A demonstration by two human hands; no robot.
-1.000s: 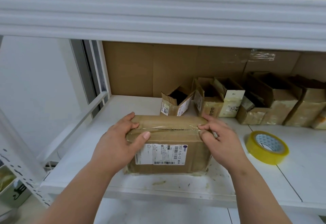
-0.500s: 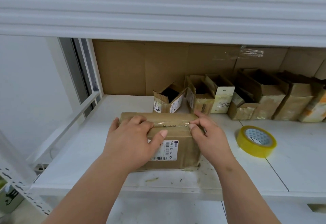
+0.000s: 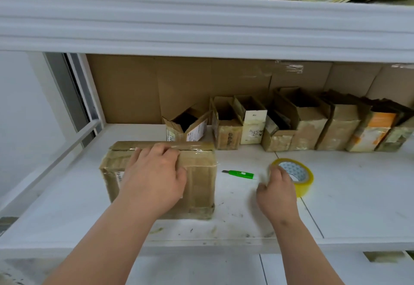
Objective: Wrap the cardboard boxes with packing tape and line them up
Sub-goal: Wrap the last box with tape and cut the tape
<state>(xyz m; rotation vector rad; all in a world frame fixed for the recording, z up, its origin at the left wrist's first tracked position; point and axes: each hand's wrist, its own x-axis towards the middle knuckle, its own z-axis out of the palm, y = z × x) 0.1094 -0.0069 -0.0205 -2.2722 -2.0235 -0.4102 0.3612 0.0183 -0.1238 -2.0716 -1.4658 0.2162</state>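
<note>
A brown cardboard box (image 3: 199,172) with clear tape along its top seam lies on the white shelf (image 3: 358,206). My left hand (image 3: 156,175) rests flat on top of the box, fingers reaching its far edge. My right hand (image 3: 276,189) is at the left side of a yellow packing tape roll (image 3: 301,182), fingers curled against its rim. A green utility knife (image 3: 240,174) lies between the box and the roll.
A row of small open cardboard boxes (image 3: 291,125) stands along the back of the shelf against a cardboard wall. An upper shelf beam (image 3: 201,22) hangs overhead. A white upright and rail (image 3: 85,114) bound the left side.
My right hand left the box and moved right to the tape roll. My left hand slid onto the middle of the box top. The green knife came into sight.
</note>
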